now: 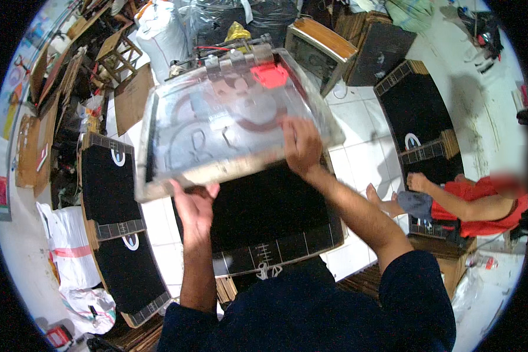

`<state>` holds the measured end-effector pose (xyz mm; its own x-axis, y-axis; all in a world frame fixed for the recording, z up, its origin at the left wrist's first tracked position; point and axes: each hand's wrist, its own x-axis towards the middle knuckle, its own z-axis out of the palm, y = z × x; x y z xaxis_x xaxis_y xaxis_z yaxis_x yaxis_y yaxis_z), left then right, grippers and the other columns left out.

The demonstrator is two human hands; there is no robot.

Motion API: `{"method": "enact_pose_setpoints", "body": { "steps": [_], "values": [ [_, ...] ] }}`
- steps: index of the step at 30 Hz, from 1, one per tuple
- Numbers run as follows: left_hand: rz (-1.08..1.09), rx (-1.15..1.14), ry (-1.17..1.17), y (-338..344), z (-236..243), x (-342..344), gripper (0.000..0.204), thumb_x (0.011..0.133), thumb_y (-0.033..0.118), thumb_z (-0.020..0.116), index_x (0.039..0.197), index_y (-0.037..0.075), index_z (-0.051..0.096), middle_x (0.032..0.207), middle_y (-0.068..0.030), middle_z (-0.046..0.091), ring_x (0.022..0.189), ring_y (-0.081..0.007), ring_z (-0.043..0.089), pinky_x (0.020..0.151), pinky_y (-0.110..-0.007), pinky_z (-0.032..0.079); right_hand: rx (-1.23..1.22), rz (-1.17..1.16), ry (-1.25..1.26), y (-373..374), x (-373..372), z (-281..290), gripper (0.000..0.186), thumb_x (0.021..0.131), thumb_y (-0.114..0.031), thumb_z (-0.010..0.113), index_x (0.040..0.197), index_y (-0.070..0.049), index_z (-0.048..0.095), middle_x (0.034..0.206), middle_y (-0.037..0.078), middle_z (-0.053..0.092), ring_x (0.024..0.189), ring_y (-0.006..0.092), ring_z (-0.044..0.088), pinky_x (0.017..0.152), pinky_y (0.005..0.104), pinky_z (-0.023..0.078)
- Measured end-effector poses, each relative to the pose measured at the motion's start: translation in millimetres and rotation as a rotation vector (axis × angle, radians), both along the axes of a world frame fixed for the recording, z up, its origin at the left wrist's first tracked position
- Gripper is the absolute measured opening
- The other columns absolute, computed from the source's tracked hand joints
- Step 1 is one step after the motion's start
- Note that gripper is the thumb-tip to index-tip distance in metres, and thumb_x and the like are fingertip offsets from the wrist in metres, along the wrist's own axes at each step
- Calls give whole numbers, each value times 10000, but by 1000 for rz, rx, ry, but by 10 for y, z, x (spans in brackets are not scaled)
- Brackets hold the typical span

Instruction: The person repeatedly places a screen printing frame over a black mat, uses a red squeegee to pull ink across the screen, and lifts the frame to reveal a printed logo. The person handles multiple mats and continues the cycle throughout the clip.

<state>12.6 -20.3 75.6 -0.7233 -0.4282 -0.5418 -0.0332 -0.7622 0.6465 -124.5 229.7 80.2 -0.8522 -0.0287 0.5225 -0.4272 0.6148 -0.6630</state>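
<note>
Dark shirt [264,320], left fingers [177,189] around frame [234,171], right fingers [299,130] bent above, hold unclear

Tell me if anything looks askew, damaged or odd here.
The screen frame slants above the black panel, but the left hand is at its near edge, so that probably comes from handling. Odder: the pale wall at right has dark smudges, like staining. I see no clear spill.

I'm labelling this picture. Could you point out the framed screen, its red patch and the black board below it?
Framed screen [232,120]: head view, middle of its face.
Red patch [270,75]: head view, its centre.
Black board [270,214]: head view, its uncovered dark surface.
</note>
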Motion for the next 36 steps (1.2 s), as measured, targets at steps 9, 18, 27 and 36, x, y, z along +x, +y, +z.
{"method": "enact_pose_setpoints", "body": {
  "steps": [9,18,27,36],
  "values": [
    [-624,-723,-558,-64,-1221,388,591,1040,552,536,1243,5,631,882,-129,740,752,-268,719,656,-360,563,339,25,-16,90,-1718,-1166,489,838,-248,760,1263,-65,600,1260,147,622,1195,357,575,1033,469,445],
    [-508,-2116,-333,262,-1684,214,970,715,534,837,1508,133,448,1620,-165,346,1535,-431,214,1221,-663,90,831,277,158,-313,-3382,-1232,931,720,-95,812,1552,-77,395,1362,139,565,1296,350,523,1089,472,447],
    [-565,-2037,-391,225,-1784,303,949,679,406,855,1507,178,450,1617,-138,357,1548,-384,211,1236,-648,78,673,398,-150,-148,-3399,-972,377,796,-150,747,1159,-104,657,1095,178,730,1026,391,700,893,503,546],
    [-563,-2052,-385,216,-1787,311,937,679,402,838,1502,162,458,1612,-141,367,1534,-393,247,1237,-640,88,668,388,55,-50,-2993,-1353,367,726,-37,734,1063,-107,606,977,140,687,914,390,688,771,517,534]
  ]
}}
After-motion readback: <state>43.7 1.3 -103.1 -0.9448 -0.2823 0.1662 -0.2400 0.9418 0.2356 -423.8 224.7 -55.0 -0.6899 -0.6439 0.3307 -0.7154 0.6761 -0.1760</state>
